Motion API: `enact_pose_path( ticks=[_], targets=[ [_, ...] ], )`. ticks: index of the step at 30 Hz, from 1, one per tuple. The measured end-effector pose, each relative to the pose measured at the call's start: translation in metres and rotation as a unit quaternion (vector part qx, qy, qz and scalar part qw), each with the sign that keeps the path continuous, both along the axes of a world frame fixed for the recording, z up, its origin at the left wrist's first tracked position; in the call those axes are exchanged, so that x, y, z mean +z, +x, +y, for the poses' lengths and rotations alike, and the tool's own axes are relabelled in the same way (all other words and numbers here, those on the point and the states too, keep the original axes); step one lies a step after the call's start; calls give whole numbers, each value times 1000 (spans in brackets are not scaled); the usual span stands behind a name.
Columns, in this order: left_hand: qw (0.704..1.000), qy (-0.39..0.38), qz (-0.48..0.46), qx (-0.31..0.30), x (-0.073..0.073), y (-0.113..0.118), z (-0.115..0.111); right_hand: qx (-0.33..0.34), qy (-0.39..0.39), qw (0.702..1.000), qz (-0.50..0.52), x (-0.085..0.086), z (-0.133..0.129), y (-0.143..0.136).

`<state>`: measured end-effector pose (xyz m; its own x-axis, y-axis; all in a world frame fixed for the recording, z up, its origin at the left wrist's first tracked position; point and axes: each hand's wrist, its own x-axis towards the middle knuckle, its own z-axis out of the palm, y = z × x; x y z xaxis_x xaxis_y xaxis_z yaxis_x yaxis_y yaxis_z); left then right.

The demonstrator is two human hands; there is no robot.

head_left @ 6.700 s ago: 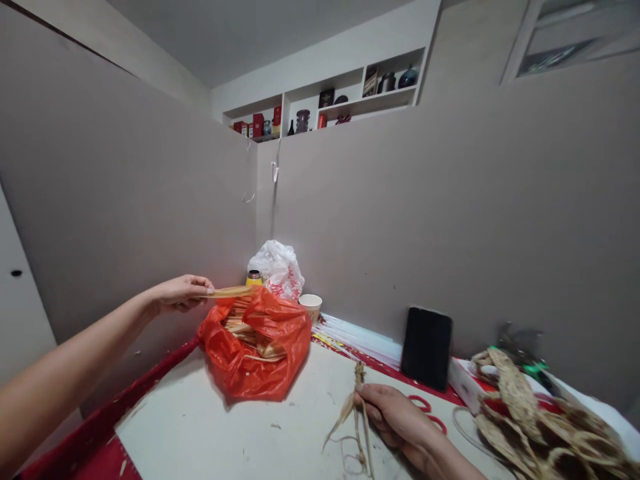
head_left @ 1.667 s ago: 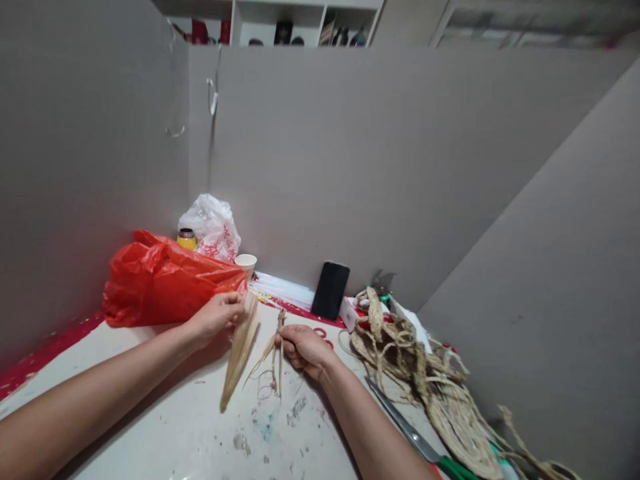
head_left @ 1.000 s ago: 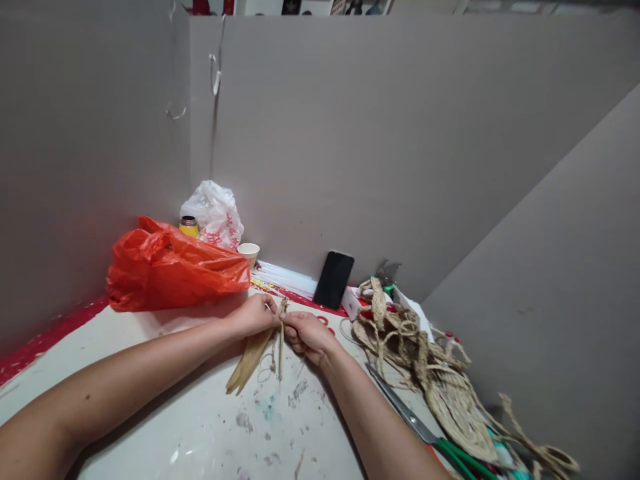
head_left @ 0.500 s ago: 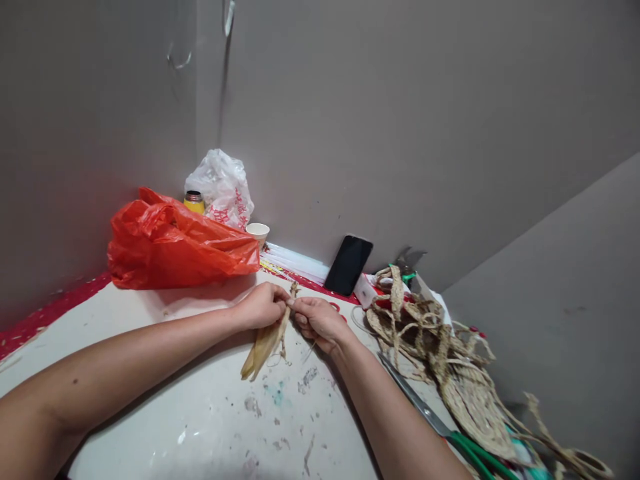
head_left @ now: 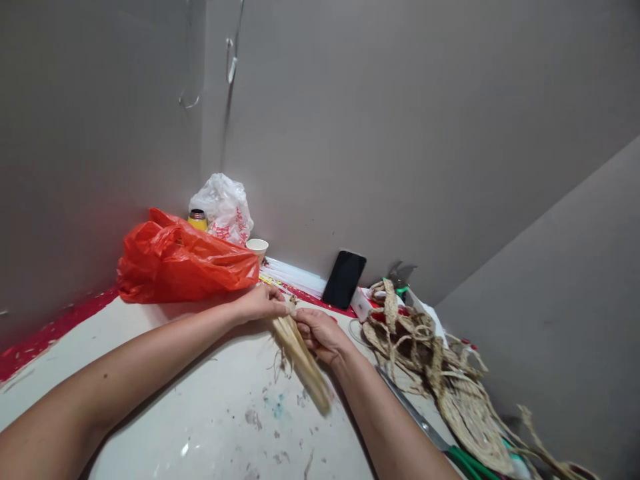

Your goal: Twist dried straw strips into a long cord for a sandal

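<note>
My left hand [head_left: 263,303] and my right hand [head_left: 320,331] meet over the white tabletop, fingers closed on the narrow upper end of a dried corn husk [head_left: 301,357]. Pale tan and folded lengthwise, the husk hangs down between my forearms, its lower end blurred. A small knotted brown tip shows just above my fingertips. Thin, loose fibres dangle to the left of the husk. What exactly lies between the pinched fingertips is mostly hidden.
On the left are a red plastic bag [head_left: 185,263], a white bag [head_left: 225,203], a yellow bottle [head_left: 197,221] and a paper cup [head_left: 257,247]. A phone [head_left: 345,279] leans on the wall. Right lie braided straw cords [head_left: 463,400] and green-handled scissors [head_left: 423,423].
The husk's lower end has swung from the left to the right, towards my right forearm. Both hands keep their pinch near the tip. The view has tilted up slightly.
</note>
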<state>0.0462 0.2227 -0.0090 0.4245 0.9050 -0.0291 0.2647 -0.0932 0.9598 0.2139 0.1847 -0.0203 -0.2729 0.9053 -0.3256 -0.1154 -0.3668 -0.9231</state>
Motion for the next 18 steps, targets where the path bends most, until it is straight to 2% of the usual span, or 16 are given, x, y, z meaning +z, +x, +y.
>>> enact_pose_path(
  ticks=[4, 9, 18],
  targets=[
    [997, -40, -58, -16, 2, 0, -3, -3, 1, 1000, -4, -1, 0, 0],
    [992, -78, -99, -11, -3, 6, -8, -18, 13, 999, -26, 0, 0, -2],
    [986, -115, -120, -8, -10, 0, 2, -21, 22, 999, -44, 1, -2, -6]
  ],
)
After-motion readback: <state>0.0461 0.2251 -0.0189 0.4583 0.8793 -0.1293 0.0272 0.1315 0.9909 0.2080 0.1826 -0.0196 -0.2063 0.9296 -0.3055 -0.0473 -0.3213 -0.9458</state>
